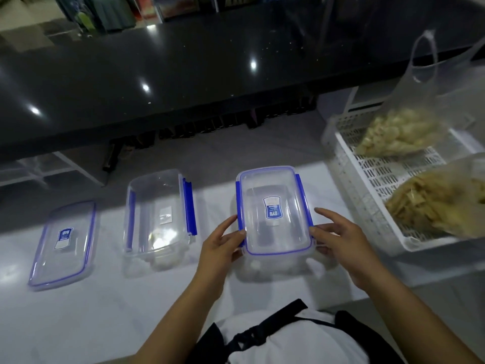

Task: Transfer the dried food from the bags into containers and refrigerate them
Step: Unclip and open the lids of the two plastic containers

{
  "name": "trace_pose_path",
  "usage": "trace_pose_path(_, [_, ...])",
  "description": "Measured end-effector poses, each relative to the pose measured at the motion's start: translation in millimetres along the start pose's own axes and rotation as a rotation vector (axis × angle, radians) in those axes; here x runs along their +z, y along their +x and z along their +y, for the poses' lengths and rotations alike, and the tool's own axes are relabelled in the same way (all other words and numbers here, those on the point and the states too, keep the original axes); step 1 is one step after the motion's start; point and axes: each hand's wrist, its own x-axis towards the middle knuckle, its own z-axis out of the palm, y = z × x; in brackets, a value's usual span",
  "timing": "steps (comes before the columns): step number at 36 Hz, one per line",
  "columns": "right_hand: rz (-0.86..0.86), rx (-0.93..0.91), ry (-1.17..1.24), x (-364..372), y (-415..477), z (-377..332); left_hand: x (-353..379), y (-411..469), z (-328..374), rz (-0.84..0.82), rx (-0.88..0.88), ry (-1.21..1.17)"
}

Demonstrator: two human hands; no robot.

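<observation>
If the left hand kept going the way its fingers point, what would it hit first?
The lidded container. The left hand grips its left edge, and the fingers aim up and right at the blue clasp on that side. Nothing lies between them.

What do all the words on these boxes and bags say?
Blue sticker on the lidded container: white letters, too blurred to read.
Matching sticker on the loose lid: too blurred to read.
White label in the open container: too small to read.
Far bag and near bag of dried food: no writing seen.
</observation>
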Motion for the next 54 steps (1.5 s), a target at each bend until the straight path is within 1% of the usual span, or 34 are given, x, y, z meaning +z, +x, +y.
trace_pose_path(4, [-0.094, 0.092, 0.091, -5, 5, 2, -7, 2, -1, -0.016, -0.02, -0.08])
trace_pose_path(7, [-0.172, 0.148, 0.175, -7, 10, -1, -8, 4, -1, -0.017, -0.019, -0.086])
trace_pose_path(9, [-0.192, 0.175, 0.216, -7, 12, -2, -9, 5, -2, -0.016, -0.017, -0.083])
trace_pose_path(15, [-0.183, 0.182, 0.247, -6, 16, -2, -12, 6, -3, -0.022, -0.024, -0.105])
trace_pose_path(19, [-0.163, 0.2, 0.266, -5, 14, -4, -18, 7, -4, -0.05, -0.059, -0.162])
trace_pose_path(22, [-0.105, 0.209, 0.263, -7, 14, -3, -22, 5, -8, -0.069, -0.068, -0.209])
trace_pose_path(24, [-0.042, 0.164, 0.179, -9, 13, 0, -22, 3, -10, -0.055, -0.051, -0.192])
trace_pose_path(26, [0.024, 0.064, 0.06, -11, 11, 4, -20, -1, -12, 0.008, -0.017, -0.125])
trace_pose_path(28, [0.07, -0.076, -0.082, -12, 8, 6, -19, -3, -11, 0.04, 0.081, 0.084])
trace_pose_path(29, [0.062, -0.141, -0.148, -13, 6, 5, -18, -4, -10, 0.015, 0.139, 0.2])
trace_pose_path(30, [0.022, -0.192, -0.208, -15, 4, 4, -16, -6, -8, -0.021, 0.182, 0.299])
trace_pose_path(32, [-0.131, -0.263, -0.327, -16, -1, 0, -13, -9, -7, -0.096, 0.262, 0.505])
trace_pose_path(34, [-0.262, -0.322, -0.519, -12, -6, -4, -9, -8, -9, -0.135, 0.369, 0.703])
trace_pose_path(36, [-0.28, -0.383, -0.786, -4, -7, -5, -3, -8, -9, -0.144, 0.401, 0.79])
trace_pose_path(38, [-0.257, -0.375, -0.935, 4, -5, -9, 3, -4, -9, -0.139, 0.426, 0.839])
trace_pose_path(40, [-0.255, -0.37, -0.968, 7, 0, -14, 9, 1, -9, -0.111, 0.452, 0.906])
trace_pose_path(46, [-0.219, -0.372, -0.989, -2, 25, -30, 25, 26, 5, -0.076, 0.479, 0.99])
trace_pose_path(54, [-0.183, -0.346, -0.991, -16, 54, -49, 50, 51, 28, -0.08, 0.471, 1.013])
